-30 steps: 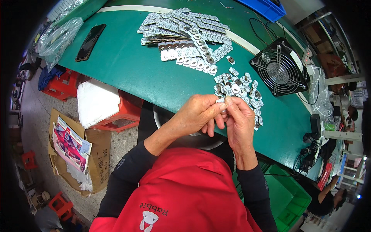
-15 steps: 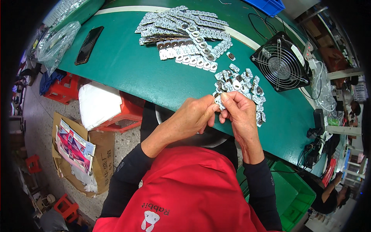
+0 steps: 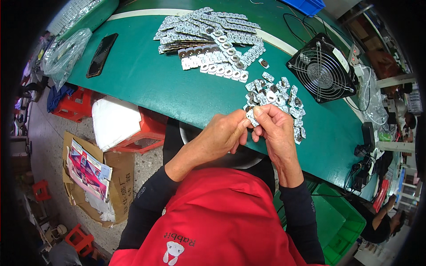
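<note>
Between my two hands, at the near edge of the green table, is a small white circuit board [image 3: 252, 118]. My left hand [image 3: 224, 132] pinches its left side between thumb and fingertips. From the other side my right hand [image 3: 278, 128] grips the same board, the thumb lying along its top. My fingers cover part of the board. Just beyond them spreads a loose pile of small separate boards [image 3: 271, 95], some with dark round parts. Farther off, long strips of joined boards [image 3: 199, 31] lie stacked, and one loose board [image 3: 264, 63] rests apart from the pile.
A black fan [image 3: 321, 67] stands right of the pile, with cables [image 3: 306, 26] behind it. A phone [image 3: 102, 55] and a plastic bag [image 3: 66, 55] lie on the table's left. Below are a red stool [image 3: 151, 133], an opened carton [image 3: 120, 177] and a green crate [image 3: 341, 221].
The view has shifted very slightly. Both hands keep hold of the board in nearly the same place.
</note>
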`<state>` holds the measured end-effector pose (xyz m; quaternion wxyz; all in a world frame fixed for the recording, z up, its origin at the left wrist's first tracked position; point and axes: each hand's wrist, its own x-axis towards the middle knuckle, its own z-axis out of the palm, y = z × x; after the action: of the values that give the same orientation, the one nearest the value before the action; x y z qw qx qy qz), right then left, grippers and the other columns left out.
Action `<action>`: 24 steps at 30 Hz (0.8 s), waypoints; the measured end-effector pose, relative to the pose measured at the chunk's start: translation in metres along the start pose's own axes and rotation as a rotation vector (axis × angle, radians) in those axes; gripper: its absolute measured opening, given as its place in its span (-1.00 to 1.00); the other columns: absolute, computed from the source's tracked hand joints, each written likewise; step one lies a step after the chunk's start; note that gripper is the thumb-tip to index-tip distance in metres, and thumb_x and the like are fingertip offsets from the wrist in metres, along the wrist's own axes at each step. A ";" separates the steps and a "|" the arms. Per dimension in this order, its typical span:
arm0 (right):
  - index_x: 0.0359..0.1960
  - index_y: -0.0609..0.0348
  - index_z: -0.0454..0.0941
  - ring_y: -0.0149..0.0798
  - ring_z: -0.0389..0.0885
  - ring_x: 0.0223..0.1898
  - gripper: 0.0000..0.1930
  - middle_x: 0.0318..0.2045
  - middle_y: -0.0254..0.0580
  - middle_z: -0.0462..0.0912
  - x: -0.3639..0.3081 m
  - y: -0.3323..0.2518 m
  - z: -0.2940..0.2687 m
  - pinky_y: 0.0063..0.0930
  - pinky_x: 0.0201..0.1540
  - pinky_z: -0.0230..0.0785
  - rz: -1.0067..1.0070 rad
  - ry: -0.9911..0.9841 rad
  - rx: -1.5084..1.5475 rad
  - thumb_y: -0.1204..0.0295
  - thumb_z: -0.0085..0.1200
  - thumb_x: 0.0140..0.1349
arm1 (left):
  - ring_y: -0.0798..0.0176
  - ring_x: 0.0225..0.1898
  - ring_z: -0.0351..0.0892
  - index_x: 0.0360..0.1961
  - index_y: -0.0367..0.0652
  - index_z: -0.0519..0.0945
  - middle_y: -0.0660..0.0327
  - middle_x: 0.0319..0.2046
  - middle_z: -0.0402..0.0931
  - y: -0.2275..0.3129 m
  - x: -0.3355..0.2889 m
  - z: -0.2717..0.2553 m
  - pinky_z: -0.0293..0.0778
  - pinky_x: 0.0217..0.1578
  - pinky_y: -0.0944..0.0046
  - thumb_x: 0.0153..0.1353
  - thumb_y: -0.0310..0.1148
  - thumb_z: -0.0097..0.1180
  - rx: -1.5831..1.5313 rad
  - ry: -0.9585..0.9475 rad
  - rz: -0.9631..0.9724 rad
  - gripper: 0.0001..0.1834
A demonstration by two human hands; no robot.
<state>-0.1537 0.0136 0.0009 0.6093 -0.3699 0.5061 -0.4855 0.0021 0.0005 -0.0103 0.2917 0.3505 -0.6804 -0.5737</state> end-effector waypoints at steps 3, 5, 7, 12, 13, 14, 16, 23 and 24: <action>-0.39 0.35 0.50 -0.55 0.36 -0.68 -0.80 -0.57 -0.27 0.53 0.000 0.001 -0.002 -0.70 -0.65 0.21 0.000 -0.005 -0.002 0.39 0.07 0.18 | 0.39 -0.77 0.42 -0.43 -0.27 0.33 0.23 -0.69 0.44 -0.001 -0.001 0.001 0.32 -0.76 0.40 0.35 -0.35 -0.31 -0.001 0.002 0.031 -0.74; -0.39 0.35 0.50 -0.55 0.35 -0.68 -0.80 -0.58 -0.28 0.53 0.000 0.003 -0.003 -0.70 -0.65 0.21 -0.005 -0.008 0.015 0.39 0.07 0.18 | 0.41 -0.77 0.41 -0.43 -0.26 0.35 0.25 -0.68 0.45 -0.002 0.000 0.003 0.31 -0.77 0.43 0.35 -0.34 -0.28 -0.024 0.012 0.021 -0.74; -0.38 0.35 0.50 -0.55 0.36 -0.68 -0.79 -0.58 -0.29 0.53 -0.001 0.004 -0.002 -0.71 -0.65 0.21 -0.009 -0.003 0.010 0.39 0.07 0.17 | 0.42 -0.77 0.41 -0.43 -0.26 0.37 0.26 -0.67 0.45 -0.002 -0.002 0.000 0.30 -0.78 0.45 0.34 -0.34 -0.25 -0.094 0.004 -0.018 -0.74; -0.39 0.34 0.49 -0.56 0.35 -0.69 -0.80 -0.61 -0.31 0.50 -0.002 0.006 0.002 -0.72 -0.65 0.20 -0.028 0.020 0.052 0.39 0.09 0.16 | 0.43 -0.75 0.45 -0.42 -0.26 0.41 0.22 -0.63 0.49 -0.001 -0.001 -0.004 0.30 -0.79 0.49 0.32 -0.32 -0.17 -0.328 -0.050 -0.128 -0.75; -0.39 0.34 0.49 -0.57 0.34 -0.69 -0.80 -0.62 -0.31 0.50 -0.002 0.008 0.003 -0.72 -0.65 0.19 -0.039 0.041 0.056 0.39 0.09 0.16 | 0.41 -0.74 0.46 -0.42 -0.27 0.41 0.19 -0.62 0.51 -0.001 -0.001 -0.004 0.31 -0.78 0.50 0.31 -0.32 -0.17 -0.374 -0.050 -0.131 -0.75; -0.39 0.34 0.49 -0.57 0.34 -0.69 -0.80 -0.62 -0.31 0.50 0.000 0.009 0.004 -0.72 -0.65 0.19 -0.037 0.040 0.056 0.39 0.09 0.16 | 0.40 -0.73 0.48 -0.42 -0.27 0.41 0.16 -0.60 0.52 -0.002 0.000 -0.005 0.33 -0.78 0.50 0.31 -0.33 -0.16 -0.419 -0.051 -0.134 -0.76; -0.41 0.33 0.49 -0.57 0.34 -0.70 -0.81 -0.64 -0.33 0.49 0.000 0.010 0.006 -0.72 -0.65 0.19 -0.069 0.083 0.056 0.40 0.10 0.15 | 0.39 -0.73 0.48 -0.43 -0.30 0.41 0.15 -0.61 0.51 0.000 0.001 -0.007 0.34 -0.78 0.50 0.30 -0.34 -0.14 -0.448 -0.051 -0.147 -0.76; -0.41 0.30 0.50 -0.59 0.33 -0.70 -0.83 -0.66 -0.37 0.47 0.000 0.013 0.009 -0.72 -0.65 0.18 -0.108 0.101 0.036 0.42 0.11 0.15 | 0.38 -0.74 0.48 -0.42 -0.27 0.41 0.14 -0.62 0.52 0.004 0.006 -0.011 0.36 -0.75 0.48 0.22 -0.39 -0.05 -0.427 0.038 -0.182 -0.84; -0.41 0.29 0.51 -0.60 0.34 -0.69 -0.84 -0.67 -0.38 0.47 0.000 0.017 0.010 -0.73 -0.65 0.18 -0.125 0.102 0.001 0.42 0.11 0.15 | 0.38 -0.74 0.48 -0.42 -0.27 0.41 0.14 -0.62 0.52 0.004 0.006 -0.013 0.36 -0.75 0.48 0.22 -0.39 -0.05 -0.427 0.035 -0.166 -0.84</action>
<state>-0.1407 0.0176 -0.0127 0.5514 -0.3751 0.5124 -0.5410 0.0088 -0.0113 -0.0043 0.3231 0.3455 -0.5072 -0.7204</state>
